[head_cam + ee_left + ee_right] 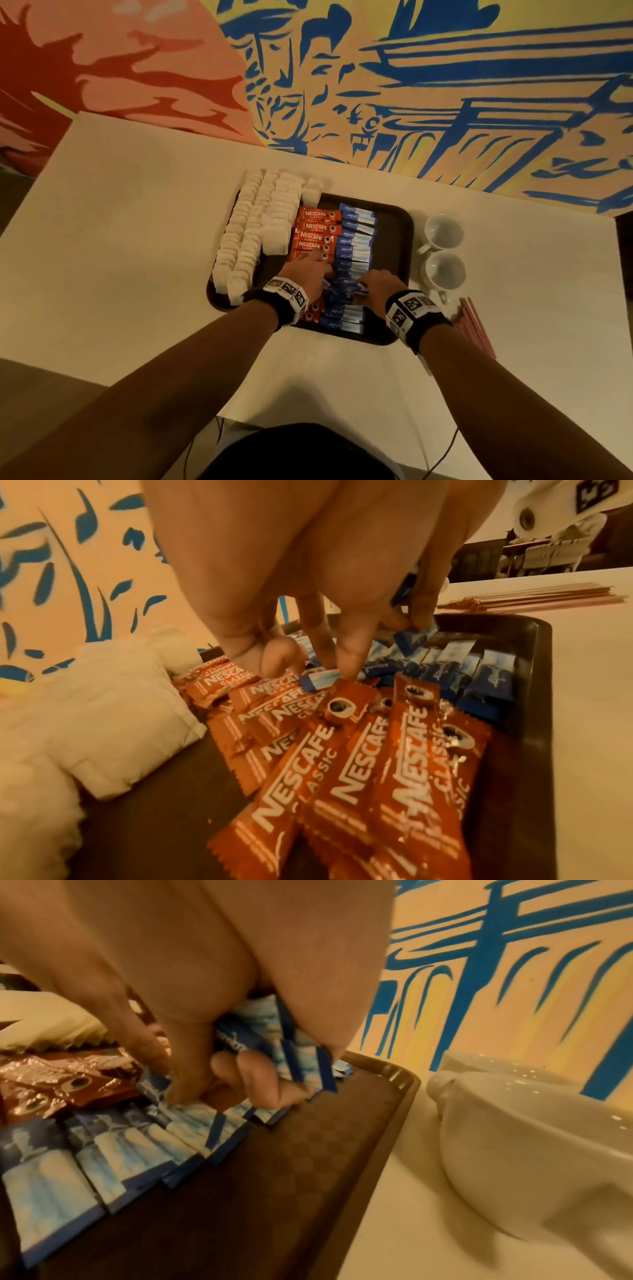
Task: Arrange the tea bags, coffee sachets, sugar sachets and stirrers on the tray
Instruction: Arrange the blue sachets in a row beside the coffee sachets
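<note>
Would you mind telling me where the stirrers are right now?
In the head view the stirrers lie on the table, off the tray by its near right corner, just below the two cups.

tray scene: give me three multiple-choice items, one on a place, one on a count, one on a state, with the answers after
1. Where do the stirrers lie?
A. on the tray among the sachets
B. on the table, right of the tray
C. inside a cup

2. How many white cups stand beside the tray?
A. one
B. two
C. four

3. What is the right hand doing?
A. gripping a bunch of blue sugar sachets
B. resting flat on the table
C. lifting a cup

Answers: 1 B, the pink sticks lie on the white table past the tray's right rim. 2 B, two cups stand one behind the other. 3 A, the right wrist view shows fingers curled round several blue sachets.
</note>
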A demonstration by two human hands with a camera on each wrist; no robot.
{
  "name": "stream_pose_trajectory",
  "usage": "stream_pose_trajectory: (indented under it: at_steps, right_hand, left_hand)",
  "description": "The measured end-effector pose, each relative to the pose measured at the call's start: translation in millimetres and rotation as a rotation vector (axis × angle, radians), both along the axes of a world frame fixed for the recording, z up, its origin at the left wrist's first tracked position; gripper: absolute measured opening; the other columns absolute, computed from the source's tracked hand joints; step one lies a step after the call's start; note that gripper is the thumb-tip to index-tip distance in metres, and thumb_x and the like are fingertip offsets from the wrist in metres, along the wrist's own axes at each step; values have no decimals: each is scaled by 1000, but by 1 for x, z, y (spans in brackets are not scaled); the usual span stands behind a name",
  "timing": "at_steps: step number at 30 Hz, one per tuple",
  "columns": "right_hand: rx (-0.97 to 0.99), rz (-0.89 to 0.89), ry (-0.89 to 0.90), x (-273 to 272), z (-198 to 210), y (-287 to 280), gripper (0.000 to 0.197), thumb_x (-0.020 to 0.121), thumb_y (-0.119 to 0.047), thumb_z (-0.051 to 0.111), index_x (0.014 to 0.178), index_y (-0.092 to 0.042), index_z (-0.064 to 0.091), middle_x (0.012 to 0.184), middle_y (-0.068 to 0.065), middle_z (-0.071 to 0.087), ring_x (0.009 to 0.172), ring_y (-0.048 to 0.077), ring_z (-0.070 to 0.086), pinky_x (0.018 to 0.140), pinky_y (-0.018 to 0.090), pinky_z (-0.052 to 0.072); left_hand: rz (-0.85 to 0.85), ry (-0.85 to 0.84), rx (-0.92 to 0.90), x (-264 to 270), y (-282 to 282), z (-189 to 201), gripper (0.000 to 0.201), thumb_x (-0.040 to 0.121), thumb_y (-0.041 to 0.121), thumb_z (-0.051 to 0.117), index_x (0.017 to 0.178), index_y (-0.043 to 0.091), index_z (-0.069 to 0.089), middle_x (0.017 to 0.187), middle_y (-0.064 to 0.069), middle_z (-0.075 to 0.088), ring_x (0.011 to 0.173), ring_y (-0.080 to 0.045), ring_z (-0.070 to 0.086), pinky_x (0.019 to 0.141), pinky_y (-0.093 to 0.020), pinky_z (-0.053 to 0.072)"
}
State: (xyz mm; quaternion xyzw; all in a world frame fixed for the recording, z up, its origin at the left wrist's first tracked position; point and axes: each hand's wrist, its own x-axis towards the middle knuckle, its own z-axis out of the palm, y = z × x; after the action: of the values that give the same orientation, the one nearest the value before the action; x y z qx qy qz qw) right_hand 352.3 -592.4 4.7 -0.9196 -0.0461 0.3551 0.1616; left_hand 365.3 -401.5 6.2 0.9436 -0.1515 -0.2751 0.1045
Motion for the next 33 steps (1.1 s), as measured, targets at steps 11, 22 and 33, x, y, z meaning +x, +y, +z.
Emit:
stream_pose_trajectory:
  at_steps: [11, 22, 33]
  right_hand:
    - [37, 28, 68, 2, -7, 10, 23, 96, -36, 67, 112, -20, 67, 107, 1, 68, 97, 19, 66, 93, 37, 55]
    - [575, -465, 130, 8, 43, -3, 14, 85, -21, 82, 98, -18, 77, 92, -1, 75, 88, 14, 69, 74, 24, 50]
    - [841, -896, 170, -10, 49, -4, 32, 82, -17, 85, 102, 3, 70, 61, 8, 51, 43, 13, 39, 42, 23, 34]
  left_hand:
    - [115, 39, -116, 8, 3, 7, 8, 90, 23, 67, 98, 24, 67, 116, 7, 58, 108, -17, 57, 95, -34, 47]
    - [128, 392, -516, 32, 25, 60, 16, 91, 27, 71, 107, 28, 76, 104, 9, 69, 93, -8, 63, 77, -21, 50]
    - [481, 498, -869, 21, 14, 71, 28, 88, 11, 74, 115, 12, 66, 104, -10, 72, 81, -18, 69, 75, -30, 59]
